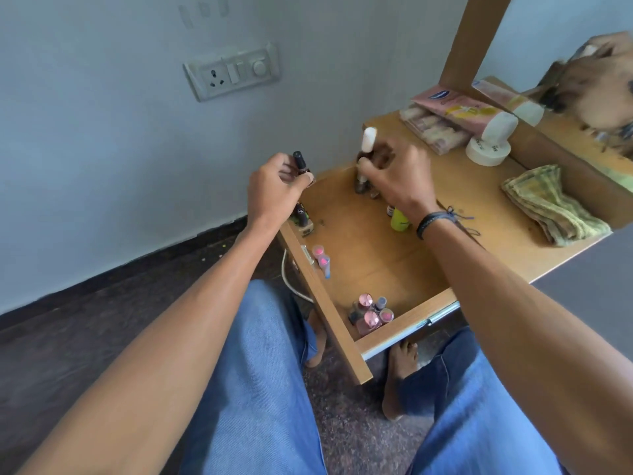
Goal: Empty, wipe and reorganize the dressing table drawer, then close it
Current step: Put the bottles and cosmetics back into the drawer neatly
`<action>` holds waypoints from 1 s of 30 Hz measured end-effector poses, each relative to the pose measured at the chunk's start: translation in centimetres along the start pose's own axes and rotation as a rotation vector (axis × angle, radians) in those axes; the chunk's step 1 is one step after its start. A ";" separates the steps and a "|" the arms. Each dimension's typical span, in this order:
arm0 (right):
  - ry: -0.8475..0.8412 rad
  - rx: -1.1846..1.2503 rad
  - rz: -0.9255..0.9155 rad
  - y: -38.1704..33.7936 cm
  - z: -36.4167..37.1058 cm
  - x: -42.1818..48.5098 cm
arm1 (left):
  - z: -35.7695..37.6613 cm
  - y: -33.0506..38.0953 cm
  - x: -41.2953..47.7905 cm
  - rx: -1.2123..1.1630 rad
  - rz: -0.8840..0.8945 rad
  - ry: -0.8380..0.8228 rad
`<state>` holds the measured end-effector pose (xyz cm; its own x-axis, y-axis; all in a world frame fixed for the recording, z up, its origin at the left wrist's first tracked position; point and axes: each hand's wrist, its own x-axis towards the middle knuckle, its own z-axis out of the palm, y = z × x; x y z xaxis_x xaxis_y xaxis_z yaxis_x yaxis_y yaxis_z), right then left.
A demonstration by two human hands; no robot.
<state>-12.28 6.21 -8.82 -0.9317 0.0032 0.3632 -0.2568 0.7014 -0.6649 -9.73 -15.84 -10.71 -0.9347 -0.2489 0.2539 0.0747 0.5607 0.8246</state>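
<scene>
left grip (274, 190): fingers curled round a small dark-capped glass bottle (300, 164), held upright just outside the drawer's left wall, off any surface. Looks parked in hand, waiting for a slot.
right grip (397, 180): closed on a white-capped brown bottle (368, 140), upright over the far-left corner of the drawer. Whether its base touches the drawer floor I cannot tell; fingers hide it.
task thing: open light-wood drawer (376, 262), pulled out toward the seated person, floor mostly bare in the middle.
layout in drawer: pink-capped bottle cluster (370, 315) in the near corner; two pink-topped tubes (322, 257) against the front panel; lime-green bottle (399, 219) near the right wrist; small dark bottles (303, 217) under the left wrist.
why so: like items grouped in corners, upright. My read is sorting by type and keeping the centre free.
stage: probably reorganizing. Folded yellow-green checked cloth (555, 207) lies set aside on the tabletop (479, 207), so the wipe seems done. Drawer not yet closed.
still out: white round jar (488, 150) and pink tube (459, 108) sit at the back of the tabletop, by the wood-framed mirror (476, 39).
risk: upright small bottles may tip on closing.
room: pale blue-grey wall with a white switch-and-socket plate (233, 73); dark speckled floor (68, 337).
</scene>
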 end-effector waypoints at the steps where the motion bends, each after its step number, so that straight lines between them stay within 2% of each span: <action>1: -0.060 0.007 -0.013 -0.5 0.9 -0.8 | 0.0 -0.2 -0.1 -0.028 -0.014 0.004; 7: -0.323 -0.011 -0.031 -0.1 5.9 -4.5 | 1.2 -1.5 -1.6 -0.074 0.017 0.027; 12: -0.399 -0.049 0.048 1.9 8.5 -5.2 | 1.4 -2.4 -1.7 -0.007 0.062 0.057; 17: -0.397 0.031 0.075 2.3 9.9 -4.7 | 1.6 -3.2 -1.3 0.139 0.079 -0.007; 22: -0.384 0.140 0.083 2.5 10.7 -4.3 | 1.9 -3.3 -1.1 0.228 0.128 0.003; 30: -0.320 0.133 0.083 2.2 12.2 -4.4 | 2.2 -3.7 -0.8 0.294 0.129 0.014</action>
<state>-11.88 -0.94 -19.82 -0.9786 -0.1821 0.0958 -0.1888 0.6091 -0.7703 -9.97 -15.98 -15.08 -0.9189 -0.1704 0.3559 0.0870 0.7923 0.6038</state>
